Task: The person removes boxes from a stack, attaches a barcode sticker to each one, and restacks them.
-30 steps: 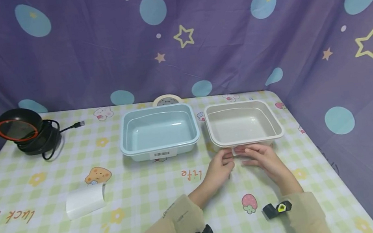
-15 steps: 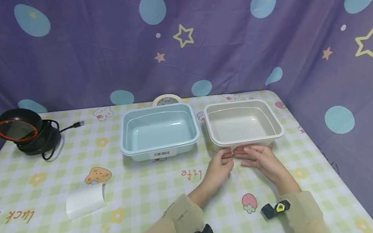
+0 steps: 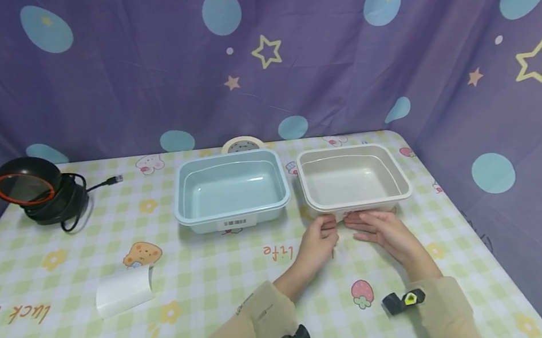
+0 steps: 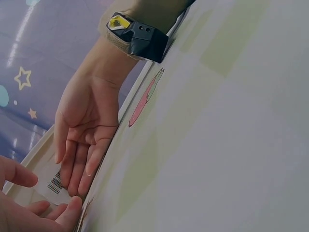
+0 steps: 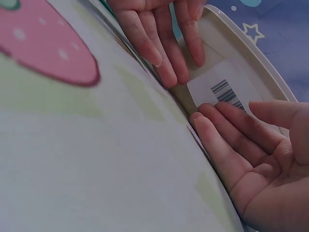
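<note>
A cream plastic basin (image 3: 356,180) stands at the right of the table, with both hands low at its front wall. On that wall is a white barcode label (image 5: 199,91), partly covered by fingers. The right hand (image 3: 390,238) lays its nearly straight fingers against the label, thumb held apart, as the right wrist view shows. Facing it, the left hand (image 3: 317,248) has its loosely bent fingertips at the label's other edge. Both palms show in the right wrist view, and neither hand grips anything.
Left of the cream basin stands a light blue basin (image 3: 232,197) with its own barcode label (image 3: 237,222). A curled white sheet (image 3: 123,292) lies at the left. Farther back are a black round device (image 3: 40,190) with a USB cable and a pale round object (image 3: 243,144).
The right hand first shifts slightly left, then back to the right along the front wall, so the gap between the fingertips widens. The left hand and both basins stay in place.
</note>
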Demonstrator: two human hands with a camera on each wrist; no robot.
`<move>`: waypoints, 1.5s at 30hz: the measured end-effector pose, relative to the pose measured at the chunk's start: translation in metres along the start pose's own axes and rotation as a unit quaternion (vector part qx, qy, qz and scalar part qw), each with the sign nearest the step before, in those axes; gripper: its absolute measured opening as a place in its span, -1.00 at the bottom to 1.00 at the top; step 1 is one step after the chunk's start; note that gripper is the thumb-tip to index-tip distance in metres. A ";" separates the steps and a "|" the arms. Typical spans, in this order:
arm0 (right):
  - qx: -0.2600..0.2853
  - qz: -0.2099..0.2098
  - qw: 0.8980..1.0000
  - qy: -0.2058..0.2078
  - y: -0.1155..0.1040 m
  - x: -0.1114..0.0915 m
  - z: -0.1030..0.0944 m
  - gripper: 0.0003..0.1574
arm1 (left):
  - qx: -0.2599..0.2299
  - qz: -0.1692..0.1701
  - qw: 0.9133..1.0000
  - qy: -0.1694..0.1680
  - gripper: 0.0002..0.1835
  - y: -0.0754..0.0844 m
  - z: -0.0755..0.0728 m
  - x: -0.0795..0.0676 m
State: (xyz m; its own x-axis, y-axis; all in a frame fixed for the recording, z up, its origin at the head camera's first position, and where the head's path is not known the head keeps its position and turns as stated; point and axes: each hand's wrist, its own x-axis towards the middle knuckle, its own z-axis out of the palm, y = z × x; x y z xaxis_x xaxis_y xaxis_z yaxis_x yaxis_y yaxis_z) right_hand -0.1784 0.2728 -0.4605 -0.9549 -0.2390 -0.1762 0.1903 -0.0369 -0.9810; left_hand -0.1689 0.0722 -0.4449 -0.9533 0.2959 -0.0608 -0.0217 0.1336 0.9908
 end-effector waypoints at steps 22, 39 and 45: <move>0.009 0.006 1.000 0.017 -0.004 -0.011 -0.027 -0.43 | -0.028 -0.004 0.999 -0.025 -0.64 0.001 0.000 -0.002; -0.043 -0.005 0.999 -0.020 -0.002 -0.005 0.001 -0.32 | -0.005 -0.022 0.999 -0.047 -0.51 -0.001 0.000 0.000; -0.039 -0.001 0.999 -0.030 -0.004 -0.004 0.003 -0.33 | -0.013 -0.024 0.999 -0.045 -0.51 -0.001 -0.001 0.000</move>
State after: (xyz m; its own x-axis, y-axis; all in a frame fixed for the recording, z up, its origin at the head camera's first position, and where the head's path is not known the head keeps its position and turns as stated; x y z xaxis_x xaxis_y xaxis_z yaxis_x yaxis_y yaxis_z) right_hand -0.1742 0.2710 -0.4559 -0.9395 -0.2969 -0.1707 0.1672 0.0373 -0.9852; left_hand -0.1694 0.0716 -0.4462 -0.9202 0.3735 -0.1170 -0.0747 0.1258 0.9892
